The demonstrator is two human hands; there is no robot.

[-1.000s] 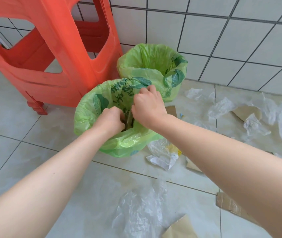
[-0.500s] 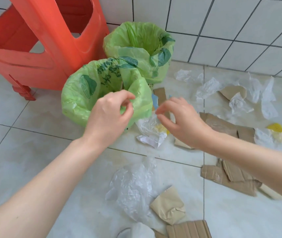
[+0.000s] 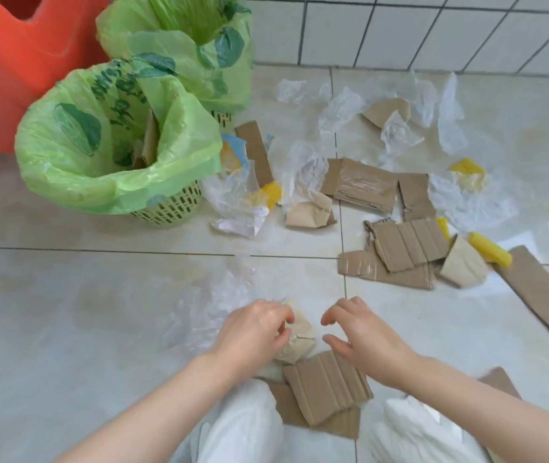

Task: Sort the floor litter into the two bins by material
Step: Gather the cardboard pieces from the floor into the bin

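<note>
Two baskets lined with green bags stand at the upper left: the near bin (image 3: 66, 182) has cardboard standing inside, and the far bin (image 3: 226, 85) is behind it by the wall. Low in the view, my left hand (image 3: 253, 332) curls its fingers onto a crumpled brown paper piece (image 3: 301, 344) on the floor. My right hand (image 3: 363, 339) hovers beside the paper with thumb and fingers apart, holding nothing, above a corrugated cardboard piece (image 3: 326, 387). Clear plastic film (image 3: 209, 309) lies just left of my left hand.
A red plastic stool (image 3: 16, 61) stands left of the bins, and the tiled wall (image 3: 400, 28) runs behind. Cardboard pieces (image 3: 403, 248), crumpled clear plastic (image 3: 340, 108) and yellow scraps (image 3: 490, 252) litter the floor to the right. My white-trousered knees (image 3: 239, 429) are at the bottom.
Both hands left the near bin and dropped back to the floor close to me. The left hand now curls onto the brown paper. The view tilted down, away from the bins.
</note>
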